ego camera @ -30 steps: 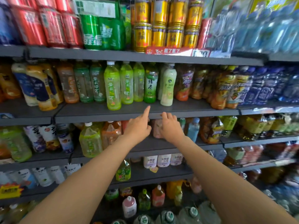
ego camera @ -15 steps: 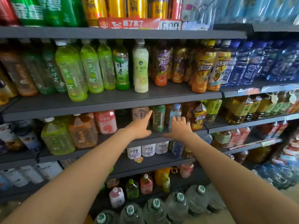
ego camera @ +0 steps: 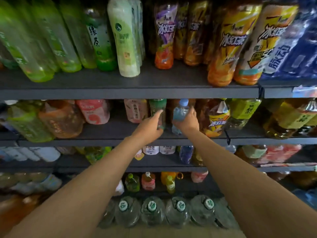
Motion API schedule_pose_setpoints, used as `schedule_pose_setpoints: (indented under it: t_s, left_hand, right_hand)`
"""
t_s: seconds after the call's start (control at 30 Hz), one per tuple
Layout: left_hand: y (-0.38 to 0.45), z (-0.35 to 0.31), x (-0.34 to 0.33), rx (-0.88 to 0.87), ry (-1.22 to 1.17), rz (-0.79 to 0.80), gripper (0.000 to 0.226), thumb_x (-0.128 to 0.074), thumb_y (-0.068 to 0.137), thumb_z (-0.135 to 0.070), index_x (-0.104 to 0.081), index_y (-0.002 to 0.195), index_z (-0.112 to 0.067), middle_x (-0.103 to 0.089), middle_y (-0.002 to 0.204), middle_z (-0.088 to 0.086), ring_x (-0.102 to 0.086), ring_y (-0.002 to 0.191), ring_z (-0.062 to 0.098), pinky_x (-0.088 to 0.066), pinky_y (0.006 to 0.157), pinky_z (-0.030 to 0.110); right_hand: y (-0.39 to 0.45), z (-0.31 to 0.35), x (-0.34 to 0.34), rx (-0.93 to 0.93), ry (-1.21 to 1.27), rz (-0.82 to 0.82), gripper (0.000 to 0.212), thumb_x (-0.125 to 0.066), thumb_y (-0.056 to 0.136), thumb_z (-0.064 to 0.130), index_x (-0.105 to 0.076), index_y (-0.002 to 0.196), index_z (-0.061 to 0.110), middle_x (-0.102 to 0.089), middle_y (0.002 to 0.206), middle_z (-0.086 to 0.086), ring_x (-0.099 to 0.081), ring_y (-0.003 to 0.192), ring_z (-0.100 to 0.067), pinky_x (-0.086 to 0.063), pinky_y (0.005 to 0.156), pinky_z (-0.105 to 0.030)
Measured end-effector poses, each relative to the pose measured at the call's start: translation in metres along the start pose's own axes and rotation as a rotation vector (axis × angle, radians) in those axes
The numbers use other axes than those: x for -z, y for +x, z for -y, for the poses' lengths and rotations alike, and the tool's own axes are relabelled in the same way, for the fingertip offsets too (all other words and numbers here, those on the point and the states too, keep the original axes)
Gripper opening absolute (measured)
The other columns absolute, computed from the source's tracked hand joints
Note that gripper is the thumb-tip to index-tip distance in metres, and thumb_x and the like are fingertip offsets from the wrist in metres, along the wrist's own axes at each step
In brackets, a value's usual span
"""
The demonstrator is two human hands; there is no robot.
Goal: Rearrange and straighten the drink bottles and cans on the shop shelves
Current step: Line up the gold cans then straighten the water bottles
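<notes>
Head view: right hand (ego camera: 186, 121) fingers grip blue bottle (ego camera: 179, 114) — upright.

four big water jugs (ego camera: 152, 210) stand in a row below the grey shelf (ego camera: 120, 93); on it, two orange tea bottles (ego camera: 228, 43), one white bottle (ego camera: 126, 36).

Dark grey shelves (ego camera: 130, 93) are carrying a crowd of colour. Lime-green bottles (ego camera: 34, 48) are glowing at upper left beside a pale green-and-white bottle (ego camera: 127, 40). Orange-and-yellow iced tea bottles (ego camera: 228, 48) are showing white lettering, next to deep blue ones (ego camera: 291, 48). Lower down, a green-capped bottle (ego camera: 157, 109) and a light blue bottle (ego camera: 180, 115) are standing (labels blurred) near a pink-and-white one (ego camera: 95, 111). Clear jugs (ego camera: 152, 212) are wearing green-and-white caps.
</notes>
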State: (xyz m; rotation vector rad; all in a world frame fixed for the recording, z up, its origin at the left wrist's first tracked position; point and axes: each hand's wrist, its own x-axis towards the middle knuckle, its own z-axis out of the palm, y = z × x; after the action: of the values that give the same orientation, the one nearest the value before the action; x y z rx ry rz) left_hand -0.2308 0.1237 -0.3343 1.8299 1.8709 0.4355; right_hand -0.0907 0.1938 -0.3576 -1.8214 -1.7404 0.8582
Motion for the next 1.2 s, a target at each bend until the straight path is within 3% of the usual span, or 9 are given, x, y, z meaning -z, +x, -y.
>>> schedule_pose_setpoints:
  t_s: [0.13,0.23,0.37,0.47,0.57,0.67,0.93,1.0,1.2]
  left_hand:
    - [-0.001,0.004,0.0,0.007,-0.018,-0.032,0.068,-0.051,0.089,-0.014,-0.017,0.148,-0.022,-0.055,0.122,0.006,-0.055,0.105,0.025,-0.046,0.091,0.038]
    - [-0.007,0.005,-0.006,0.026,-0.006,-0.015,0.072,-0.053,0.087,-0.016,-0.014,0.148,-0.025,-0.049,0.131,0.008,-0.053,0.111,0.027,-0.044,0.096,0.04]
    - [-0.013,-0.014,-0.006,0.083,0.014,0.203,0.093,-0.067,0.082,-0.033,-0.005,0.15,-0.016,-0.029,0.15,0.011,-0.036,0.133,0.026,-0.033,0.108,0.034]
    - [-0.017,-0.052,0.005,0.058,0.084,0.323,0.1,-0.069,0.076,-0.047,-0.008,0.149,-0.014,-0.025,0.153,0.008,-0.033,0.135,0.025,-0.032,0.109,0.037]
    - [-0.03,-0.109,0.021,-0.125,0.039,0.213,0.085,-0.074,0.076,-0.036,-0.027,0.141,-0.008,-0.042,0.14,0.008,-0.043,0.128,0.026,-0.038,0.102,0.03]
    - [-0.038,-0.165,0.036,-0.318,-0.045,0.042,0.063,-0.075,0.075,-0.027,-0.046,0.129,-0.01,-0.052,0.129,0.011,-0.05,0.12,0.028,-0.042,0.095,0.032]
    - [-0.008,-0.283,0.038,-0.444,-0.022,-0.192,0.059,-0.07,0.08,-0.027,-0.041,0.127,-0.008,-0.048,0.13,0.011,-0.048,0.12,0.03,-0.042,0.096,0.04]
    - [0.003,-0.317,0.025,-0.46,0.003,-0.201,0.061,-0.068,0.082,-0.025,-0.038,0.131,-0.005,-0.047,0.132,0.014,-0.047,0.121,0.032,-0.041,0.097,0.04]
    - [0.057,-0.42,-0.036,-0.44,-0.014,-0.144,0.051,-0.064,0.086,-0.022,-0.038,0.125,0.0,-0.052,0.121,0.017,-0.053,0.109,0.033,-0.042,0.079,0.036]
  right_hand:
    - [0.012,0.0,-0.007,-0.093,0.056,-0.102,0.073,-0.07,0.081,0.02,-0.028,0.138,0.006,-0.033,0.141,-0.011,-0.047,0.122,-0.034,-0.041,0.093,-0.039]
    - [-0.002,-0.004,-0.009,-0.084,0.057,-0.166,0.065,-0.073,0.077,0.025,-0.037,0.128,0.005,-0.041,0.133,-0.011,-0.05,0.117,-0.033,-0.043,0.088,-0.04]
    - [-0.044,-0.011,0.002,-0.032,0.095,-0.176,0.063,-0.077,0.072,0.034,-0.043,0.114,0.002,-0.048,0.122,-0.012,-0.053,0.11,-0.031,-0.044,0.083,-0.039]
    - [-0.081,-0.008,0.028,0.024,0.138,-0.34,0.06,-0.074,0.073,0.039,-0.042,0.11,0.004,-0.048,0.114,-0.01,-0.054,0.101,-0.028,-0.042,0.074,-0.037]
    - [-0.106,0.005,0.078,0.07,0.19,-0.506,0.06,-0.071,0.072,0.045,-0.043,0.108,0.006,-0.05,0.109,-0.008,-0.055,0.1,-0.027,-0.045,0.075,-0.038]
    - [-0.118,0.023,0.139,0.17,0.196,-0.627,0.058,-0.072,0.073,0.045,-0.043,0.105,0.006,-0.049,0.106,-0.01,-0.055,0.097,-0.027,-0.045,0.075,-0.039]
    - [-0.108,0.012,0.257,0.251,0.139,-0.824,0.061,-0.067,0.077,0.049,-0.042,0.112,0.005,-0.047,0.11,-0.009,-0.054,0.096,-0.025,-0.042,0.071,-0.036]
    - [-0.098,-0.008,0.284,0.258,0.117,-0.839,0.061,-0.067,0.078,0.049,-0.042,0.112,0.005,-0.047,0.11,-0.009,-0.054,0.096,-0.024,-0.042,0.069,-0.035]
    - [-0.046,-0.089,0.374,0.224,-0.05,-0.835,0.068,-0.06,0.08,0.056,-0.039,0.12,0.006,-0.044,0.118,-0.006,-0.052,0.091,-0.022,-0.037,0.064,-0.032]
